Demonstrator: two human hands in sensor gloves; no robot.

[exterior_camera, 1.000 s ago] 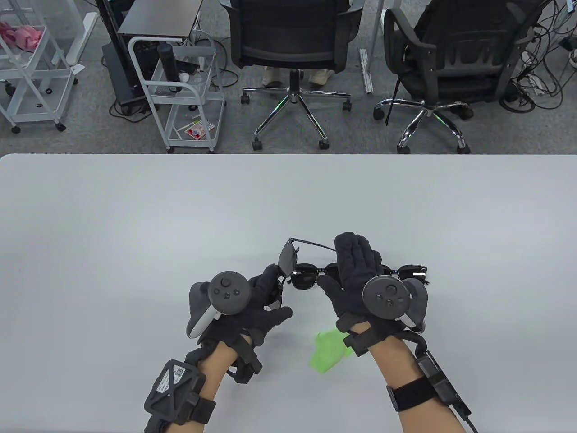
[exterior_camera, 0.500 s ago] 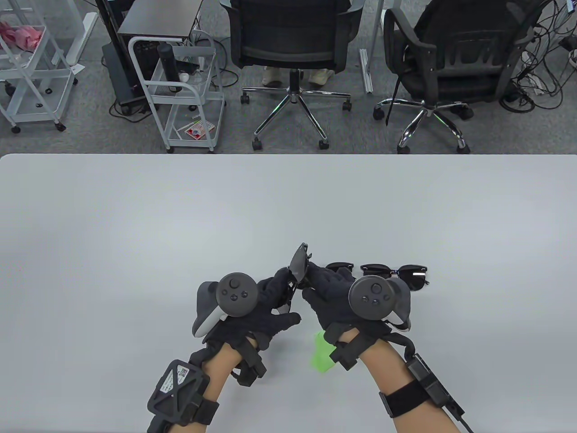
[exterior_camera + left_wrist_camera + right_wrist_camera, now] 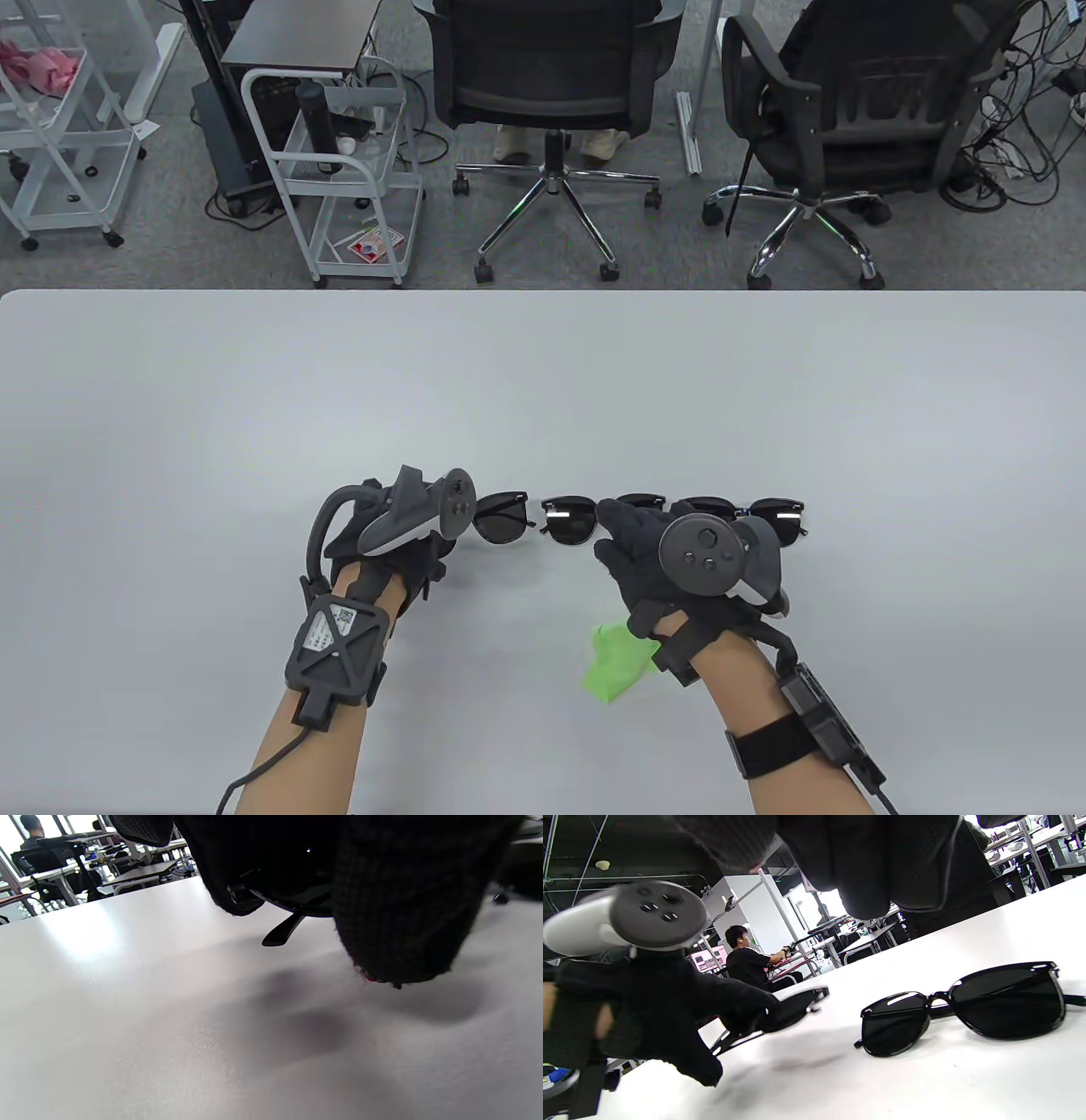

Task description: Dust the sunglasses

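Two pairs of sunglasses sit in a row on the worktop [image 3: 543, 373]. The left pair [image 3: 526, 519] lies at the left hand [image 3: 382, 543], which holds it by its outer end — in the left wrist view the curled fingers [image 3: 398, 921] close round a temple arm, its tip poking out beneath. The second pair [image 3: 768, 514] lies at three o'clock from the first, partly hidden behind the right hand [image 3: 653, 552]. That hand hovers low between the two pairs; whether its fingers are spread or curled I cannot tell, and nothing shows in them. The green cloth [image 3: 618, 660] lies at six o'clock from the right hand, partly under the wrist, untouched.

My read: this is the set-down of one pair, with the wiping of the next not yet begun. The next move calls for the left fingers to let go of the temple arm, and for the right hand to pinch up the cloth — then steady the second pair by its frame, not its lenses.
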